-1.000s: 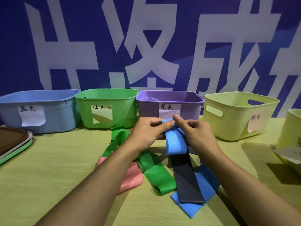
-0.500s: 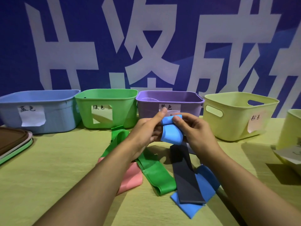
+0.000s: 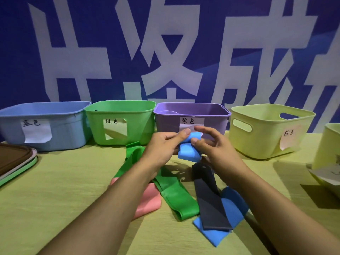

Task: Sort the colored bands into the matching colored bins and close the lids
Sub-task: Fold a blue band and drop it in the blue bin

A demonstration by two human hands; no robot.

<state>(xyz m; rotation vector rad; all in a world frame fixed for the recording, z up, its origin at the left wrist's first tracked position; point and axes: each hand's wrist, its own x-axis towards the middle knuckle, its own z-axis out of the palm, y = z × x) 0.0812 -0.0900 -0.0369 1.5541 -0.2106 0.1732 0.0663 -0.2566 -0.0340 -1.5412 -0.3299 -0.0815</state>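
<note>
While a folded blue band is being held above the counter, just before the purple bin, it is being pinched by the left hand from one side and by the right hand's thumb from the other, fingers loosely spread.

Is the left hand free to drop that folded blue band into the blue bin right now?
Probably yes: the left hand already pinches the blue band, and the blue bin stands open, nothing between.
</note>
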